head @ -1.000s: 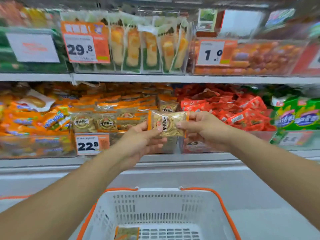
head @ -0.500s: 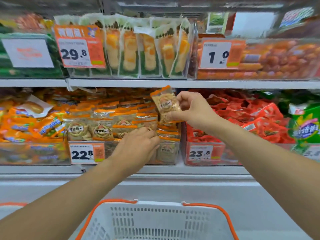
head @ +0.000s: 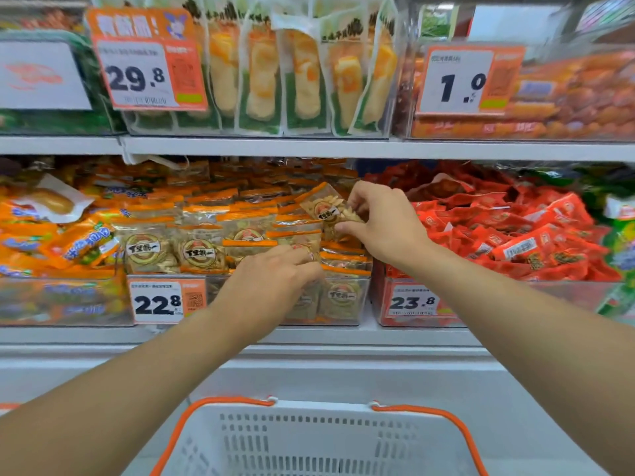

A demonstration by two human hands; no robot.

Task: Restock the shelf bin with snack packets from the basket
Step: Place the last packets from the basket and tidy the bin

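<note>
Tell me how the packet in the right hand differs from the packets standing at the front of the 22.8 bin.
The held packet is tilted and raised above the stack, pinched by the right hand; the front packets stand upright in a row inside the bin. The held packet touches only fingers, while the front ones lean against each other. The left hand rests on the stacked packets, not the held one. They share orange top strips and a round logo.

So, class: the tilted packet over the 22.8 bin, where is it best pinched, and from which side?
Pinch the packet at its lower right corner, from the right, as the right hand does: it is flat and thin, that edge is clear, and packed rows block the left.
</note>
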